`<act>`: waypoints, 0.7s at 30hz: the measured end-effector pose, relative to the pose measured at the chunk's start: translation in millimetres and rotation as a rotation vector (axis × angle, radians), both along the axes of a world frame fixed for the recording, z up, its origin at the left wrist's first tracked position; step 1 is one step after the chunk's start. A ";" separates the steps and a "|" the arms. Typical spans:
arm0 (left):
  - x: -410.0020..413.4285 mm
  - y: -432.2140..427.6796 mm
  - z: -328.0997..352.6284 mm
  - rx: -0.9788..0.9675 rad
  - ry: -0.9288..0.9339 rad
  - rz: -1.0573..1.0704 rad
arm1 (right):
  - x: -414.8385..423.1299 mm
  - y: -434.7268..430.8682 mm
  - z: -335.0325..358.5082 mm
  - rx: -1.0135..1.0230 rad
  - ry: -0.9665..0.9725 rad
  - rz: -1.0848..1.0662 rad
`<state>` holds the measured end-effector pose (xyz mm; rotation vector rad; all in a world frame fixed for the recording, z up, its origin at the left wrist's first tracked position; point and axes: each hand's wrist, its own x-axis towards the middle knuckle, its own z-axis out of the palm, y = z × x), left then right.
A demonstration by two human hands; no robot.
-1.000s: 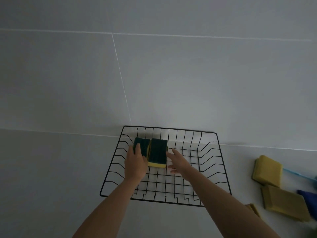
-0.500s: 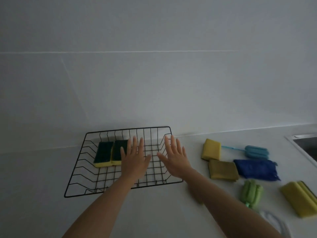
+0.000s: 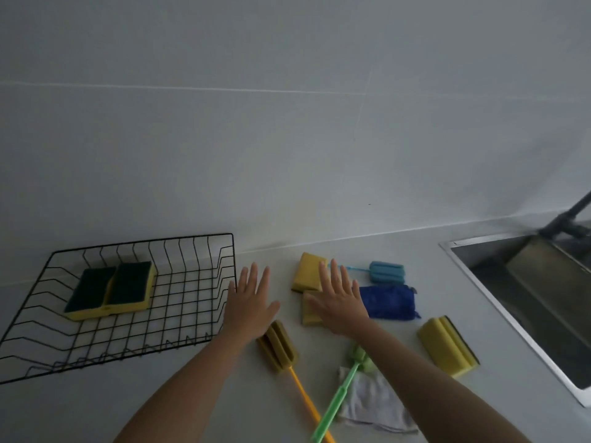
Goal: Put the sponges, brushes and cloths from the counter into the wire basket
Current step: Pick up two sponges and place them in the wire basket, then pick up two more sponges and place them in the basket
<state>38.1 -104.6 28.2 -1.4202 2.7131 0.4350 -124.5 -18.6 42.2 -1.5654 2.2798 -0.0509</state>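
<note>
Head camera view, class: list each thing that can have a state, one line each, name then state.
Left hand: open, empty.
Right hand: open, over a yellow cloth.
Wire basket: holds two sponges.
Blue brush: on counter.
Blue cloth: on counter.
Yellow sponge: on counter.
White cloth: crumpled, under green brush.

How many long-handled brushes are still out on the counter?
3: blue brush by the wall, yellow brush beside the wire basket, green brush lying partly on the white cloth. Arms may hide more.
</note>
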 end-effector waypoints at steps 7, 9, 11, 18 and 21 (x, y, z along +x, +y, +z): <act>-58.8 8.7 -15.6 0.041 -0.033 -0.003 | -44.8 6.3 -16.2 0.076 -0.032 0.092; -75.6 8.7 -23.1 0.065 -0.046 0.008 | -56.5 4.4 -23.9 0.097 -0.043 0.130; -88.7 6.9 -29.3 0.084 -0.057 0.006 | -65.7 0.0 -33.4 0.121 -0.053 0.175; -126.4 -13.6 -35.5 0.066 -0.028 0.013 | -76.4 -9.8 -51.5 0.148 -0.150 0.263; -143.0 -19.0 -35.0 0.074 -0.028 0.036 | -78.6 -12.3 -54.7 0.151 -0.188 0.282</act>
